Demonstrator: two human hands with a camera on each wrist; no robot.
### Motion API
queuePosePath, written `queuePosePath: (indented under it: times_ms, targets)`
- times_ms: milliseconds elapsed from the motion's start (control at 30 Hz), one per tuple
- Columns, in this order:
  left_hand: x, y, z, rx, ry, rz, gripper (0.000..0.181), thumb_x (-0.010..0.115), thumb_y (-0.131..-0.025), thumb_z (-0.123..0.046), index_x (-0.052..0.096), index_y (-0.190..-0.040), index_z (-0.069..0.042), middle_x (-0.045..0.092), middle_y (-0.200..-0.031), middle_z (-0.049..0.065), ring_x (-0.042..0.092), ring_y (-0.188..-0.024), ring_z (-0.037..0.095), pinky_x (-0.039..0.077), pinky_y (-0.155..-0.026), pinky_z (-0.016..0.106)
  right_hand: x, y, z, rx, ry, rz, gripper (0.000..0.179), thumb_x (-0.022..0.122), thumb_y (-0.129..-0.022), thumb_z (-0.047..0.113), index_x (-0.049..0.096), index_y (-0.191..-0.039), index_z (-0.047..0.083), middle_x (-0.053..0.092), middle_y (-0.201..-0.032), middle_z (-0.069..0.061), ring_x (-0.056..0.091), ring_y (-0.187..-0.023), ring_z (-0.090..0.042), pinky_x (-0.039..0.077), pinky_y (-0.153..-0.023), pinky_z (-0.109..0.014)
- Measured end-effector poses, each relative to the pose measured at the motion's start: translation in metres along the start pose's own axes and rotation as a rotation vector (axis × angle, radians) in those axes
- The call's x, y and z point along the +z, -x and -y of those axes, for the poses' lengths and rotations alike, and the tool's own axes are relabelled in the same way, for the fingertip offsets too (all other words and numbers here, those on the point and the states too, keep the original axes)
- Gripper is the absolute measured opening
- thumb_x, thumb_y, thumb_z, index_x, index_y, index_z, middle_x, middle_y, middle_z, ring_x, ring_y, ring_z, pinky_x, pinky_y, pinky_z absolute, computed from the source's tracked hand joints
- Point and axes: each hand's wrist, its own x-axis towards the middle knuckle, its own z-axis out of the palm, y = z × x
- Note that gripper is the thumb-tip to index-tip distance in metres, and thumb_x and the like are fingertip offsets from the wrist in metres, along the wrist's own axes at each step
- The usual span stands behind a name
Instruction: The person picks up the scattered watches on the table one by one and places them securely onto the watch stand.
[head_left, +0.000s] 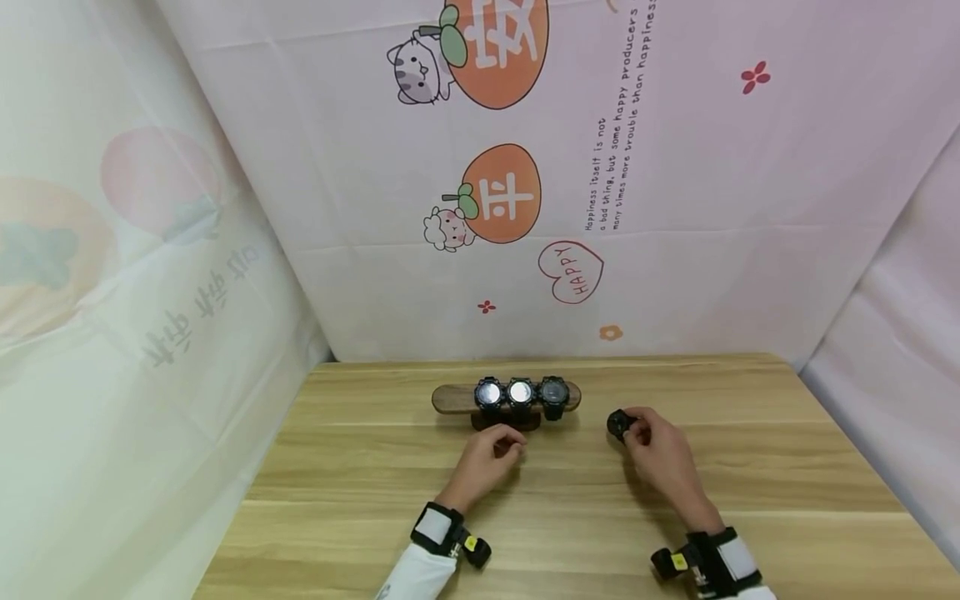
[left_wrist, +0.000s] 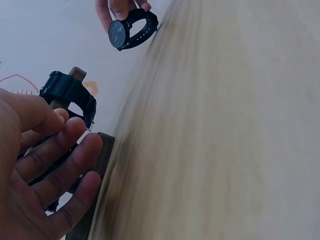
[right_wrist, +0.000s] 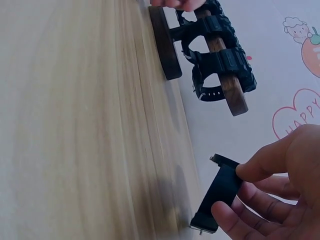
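Note:
My right hand [head_left: 663,458] pinches a black wristwatch [head_left: 618,423] between thumb and fingers, to the right of a wooden watch stand [head_left: 452,399]. In the left wrist view that wristwatch [left_wrist: 118,34] has its dial showing and its strap curving in a loop. Three black watches hang side by side on the stand's bar: a left one [head_left: 488,392], a middle one [head_left: 521,392] and a right one [head_left: 554,392]. Just in front of the stand's base, my left hand [head_left: 483,467] is loosely curved and holds nothing. Its fingers partly hide the stand in the left wrist view.
A wood-grain table [head_left: 360,475] carries everything. Behind it hangs a white printed cloth [head_left: 675,275], with more cloth along the left [head_left: 247,350] and right sides. The bar's left end bears no watch.

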Motion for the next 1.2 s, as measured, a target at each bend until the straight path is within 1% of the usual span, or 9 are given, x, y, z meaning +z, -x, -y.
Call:
queuePosePath:
  times_ms: [133,267,533,633,733,833,900,1033,1200]
  targets:
    - [0.002,-0.003,-0.004,0.007,0.005,0.002,0.01,0.07,-0.103,-0.012,0.077,-0.11,-0.013,0.076,-0.106,-0.003,0.066,-0.088,0.001,0.059,-0.08,0.02,0.001,0.0,0.005,-0.004,-0.004,0.009,0.035,0.063,-0.098,0.003,0.066,-0.133,-0.001,0.071,-0.097,-0.01,0.06,-0.08,-0.019,0.046,-0.063,-0.023]
    - [0.005,-0.005,-0.009,0.014,0.005,0.003,0.011,0.069,-0.104,-0.012,0.077,-0.111,-0.013,0.075,-0.107,-0.003,0.066,-0.09,0.001,0.059,-0.081,0.02,0.003,0.001,0.009,-0.008,-0.015,0.023,0.035,0.065,-0.097,0.002,0.066,-0.132,-0.001,0.071,-0.096,-0.009,0.061,-0.082,-0.018,0.047,-0.066,-0.022]
    - [0.01,-0.008,-0.02,0.034,0.021,0.01,0.014,0.068,-0.104,-0.01,0.076,-0.115,-0.006,0.073,-0.112,0.0,0.066,-0.092,0.003,0.059,-0.084,0.02,0.01,0.004,0.017,-0.033,-0.043,0.065,0.037,0.067,-0.097,-0.001,0.065,-0.133,-0.002,0.07,-0.097,-0.007,0.066,-0.088,-0.017,0.055,-0.072,-0.025]
    - [0.011,-0.01,-0.021,0.045,0.016,0.008,0.014,0.068,-0.104,-0.01,0.076,-0.115,-0.009,0.073,-0.114,-0.001,0.066,-0.093,0.003,0.06,-0.085,0.02,0.014,0.005,0.02,-0.046,-0.049,0.069,0.038,0.068,-0.096,-0.001,0.065,-0.134,-0.002,0.07,-0.096,-0.006,0.066,-0.088,-0.016,0.056,-0.072,-0.025]
    - [0.011,-0.011,-0.02,0.059,0.014,0.003,0.014,0.068,-0.104,-0.01,0.076,-0.115,-0.011,0.072,-0.113,-0.001,0.066,-0.094,0.003,0.06,-0.085,0.02,0.017,0.005,0.022,-0.083,-0.06,0.061,0.037,0.07,-0.094,-0.003,0.066,-0.131,-0.003,0.069,-0.092,-0.005,0.066,-0.085,-0.015,0.057,-0.071,-0.025]
    - [0.012,-0.012,-0.019,0.071,0.013,-0.004,0.015,0.068,-0.104,-0.009,0.075,-0.117,-0.01,0.071,-0.113,-0.001,0.066,-0.095,0.004,0.06,-0.085,0.02,0.021,0.005,0.024,-0.127,-0.072,0.057,0.036,0.071,-0.093,-0.005,0.067,-0.128,-0.004,0.069,-0.09,-0.005,0.065,-0.082,-0.014,0.057,-0.07,-0.024]
    - [0.013,-0.012,-0.019,0.079,0.015,-0.012,0.016,0.069,-0.103,-0.008,0.075,-0.118,-0.008,0.071,-0.114,0.0,0.066,-0.096,0.005,0.06,-0.085,0.021,0.024,0.006,0.026,-0.143,-0.081,0.059,0.036,0.072,-0.092,-0.006,0.068,-0.127,-0.004,0.069,-0.09,-0.005,0.066,-0.082,-0.014,0.058,-0.071,-0.024]
    - [0.017,-0.012,-0.021,0.085,0.022,-0.019,0.019,0.07,-0.102,-0.007,0.073,-0.12,-0.007,0.07,-0.117,0.002,0.067,-0.1,0.006,0.06,-0.087,0.021,0.027,0.01,0.029,-0.141,-0.107,0.071,0.037,0.073,-0.092,-0.005,0.067,-0.128,-0.003,0.069,-0.091,-0.004,0.067,-0.083,-0.014,0.059,-0.072,-0.025]
    - [0.02,-0.013,-0.023,0.09,0.028,-0.027,0.022,0.072,-0.101,-0.005,0.071,-0.122,-0.007,0.069,-0.121,0.002,0.068,-0.104,0.008,0.061,-0.09,0.022,0.032,0.013,0.032,-0.147,-0.123,0.065,0.037,0.074,-0.092,-0.005,0.067,-0.128,-0.002,0.07,-0.092,-0.004,0.067,-0.083,-0.013,0.06,-0.073,-0.024]
